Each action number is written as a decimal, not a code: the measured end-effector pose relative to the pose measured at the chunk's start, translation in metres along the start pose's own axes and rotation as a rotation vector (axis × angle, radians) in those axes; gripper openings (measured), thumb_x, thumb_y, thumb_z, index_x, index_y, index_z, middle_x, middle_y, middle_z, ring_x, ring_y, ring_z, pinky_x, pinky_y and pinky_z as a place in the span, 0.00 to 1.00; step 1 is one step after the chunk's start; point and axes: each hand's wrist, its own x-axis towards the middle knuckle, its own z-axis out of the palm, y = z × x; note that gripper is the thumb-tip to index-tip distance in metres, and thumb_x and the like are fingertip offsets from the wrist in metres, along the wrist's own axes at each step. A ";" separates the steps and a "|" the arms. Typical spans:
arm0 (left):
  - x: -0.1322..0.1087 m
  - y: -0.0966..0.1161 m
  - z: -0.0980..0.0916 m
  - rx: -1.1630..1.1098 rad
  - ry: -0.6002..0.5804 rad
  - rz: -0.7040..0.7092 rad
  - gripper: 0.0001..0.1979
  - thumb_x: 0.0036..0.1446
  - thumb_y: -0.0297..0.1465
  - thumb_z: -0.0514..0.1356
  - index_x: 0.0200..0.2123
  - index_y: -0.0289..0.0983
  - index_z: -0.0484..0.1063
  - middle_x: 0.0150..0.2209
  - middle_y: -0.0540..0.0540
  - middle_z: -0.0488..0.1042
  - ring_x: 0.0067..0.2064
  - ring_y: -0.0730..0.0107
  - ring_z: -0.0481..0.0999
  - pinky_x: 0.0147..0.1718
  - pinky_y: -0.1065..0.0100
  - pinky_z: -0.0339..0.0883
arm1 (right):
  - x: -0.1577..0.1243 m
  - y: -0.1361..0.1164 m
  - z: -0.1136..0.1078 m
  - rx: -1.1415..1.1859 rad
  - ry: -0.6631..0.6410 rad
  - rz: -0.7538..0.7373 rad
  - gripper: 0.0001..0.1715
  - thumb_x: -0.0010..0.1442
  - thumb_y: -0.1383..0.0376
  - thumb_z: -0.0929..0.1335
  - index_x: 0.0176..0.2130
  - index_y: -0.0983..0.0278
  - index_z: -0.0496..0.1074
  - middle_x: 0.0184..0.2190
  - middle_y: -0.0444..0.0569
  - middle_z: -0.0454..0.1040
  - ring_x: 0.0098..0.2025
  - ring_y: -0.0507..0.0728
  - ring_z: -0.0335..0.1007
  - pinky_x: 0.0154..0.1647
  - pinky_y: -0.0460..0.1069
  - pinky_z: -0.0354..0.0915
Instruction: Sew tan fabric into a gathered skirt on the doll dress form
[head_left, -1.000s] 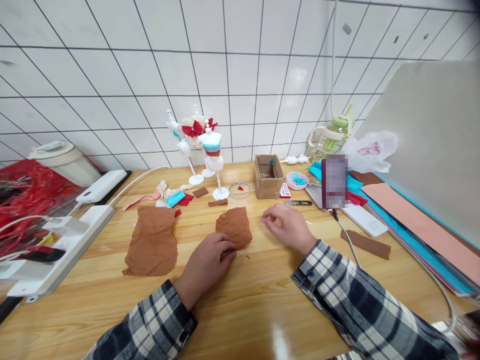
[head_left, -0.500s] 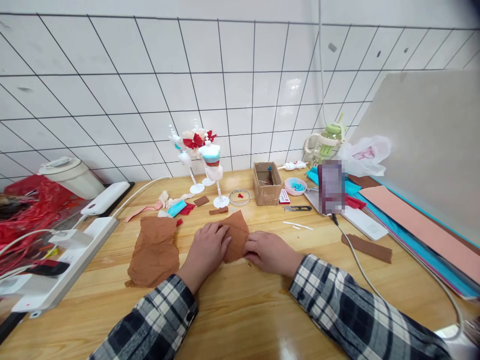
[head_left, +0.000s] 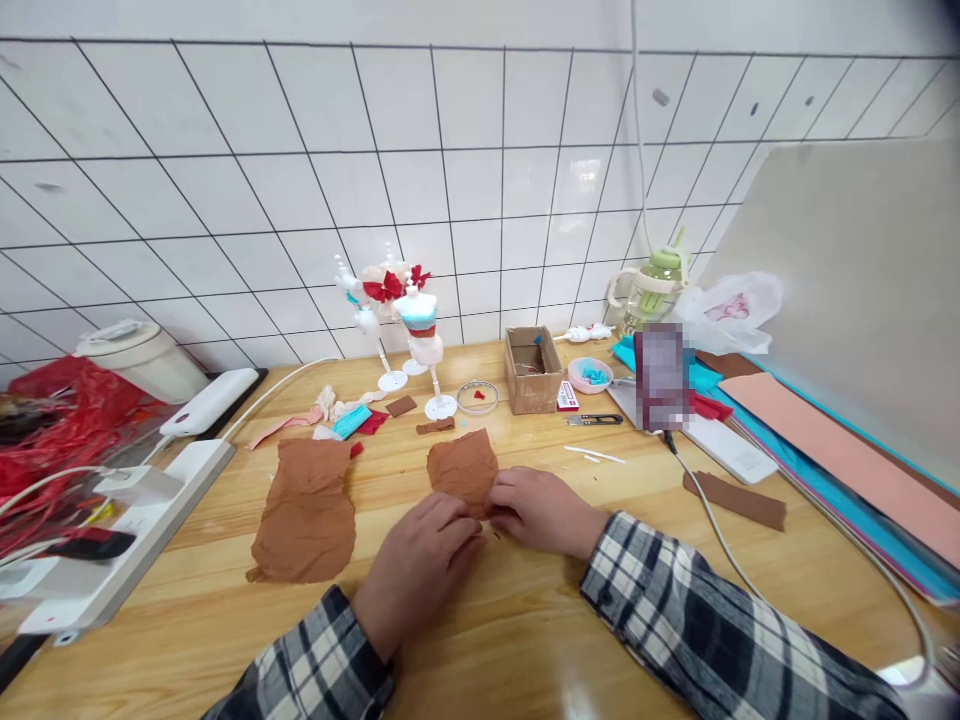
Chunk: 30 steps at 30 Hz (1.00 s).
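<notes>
A small piece of brown crinkled cloth (head_left: 461, 465) lies on the wooden table (head_left: 525, 620) in front of me. My left hand (head_left: 420, 565) rests at its near edge, fingers curled and pinching the cloth. My right hand (head_left: 544, 510) sits beside it to the right, fingers closed on the same near edge. A larger brown cloth piece (head_left: 306, 510) lies flat to the left, untouched.
Small white mannequin stands (head_left: 424, 340) with red and blue scraps stand at the back. A cardboard box (head_left: 531, 368), glass dish (head_left: 478, 397), snips (head_left: 596, 419), a phone on a stand (head_left: 661, 375) with cable, coloured sheets (head_left: 840, 450) at right, a power strip (head_left: 120, 530) at left.
My left hand drew back from on top of the small cloth to its near edge. The cloth now lies flatter and more exposed. My right hand stayed at its right near corner.
</notes>
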 end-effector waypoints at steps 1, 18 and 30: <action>0.000 0.003 0.003 0.009 -0.036 -0.004 0.11 0.63 0.33 0.53 0.36 0.40 0.74 0.38 0.47 0.76 0.40 0.65 0.72 0.42 0.63 0.67 | 0.000 0.000 0.000 -0.010 -0.001 -0.002 0.09 0.61 0.63 0.65 0.39 0.61 0.74 0.38 0.47 0.73 0.41 0.55 0.67 0.39 0.48 0.59; 0.008 -0.004 0.000 0.099 -0.196 -0.139 0.15 0.65 0.33 0.49 0.43 0.40 0.76 0.38 0.45 0.78 0.40 0.61 0.75 0.41 0.59 0.67 | 0.001 -0.005 -0.005 -0.007 -0.050 0.128 0.12 0.63 0.59 0.64 0.39 0.60 0.76 0.37 0.47 0.76 0.41 0.54 0.68 0.41 0.48 0.59; 0.009 -0.003 0.000 0.134 -0.166 -0.119 0.13 0.63 0.31 0.52 0.39 0.40 0.77 0.36 0.45 0.76 0.40 0.61 0.72 0.43 0.60 0.65 | 0.002 -0.009 -0.003 -0.064 -0.036 0.155 0.11 0.64 0.63 0.63 0.39 0.60 0.75 0.35 0.46 0.75 0.39 0.54 0.69 0.38 0.47 0.59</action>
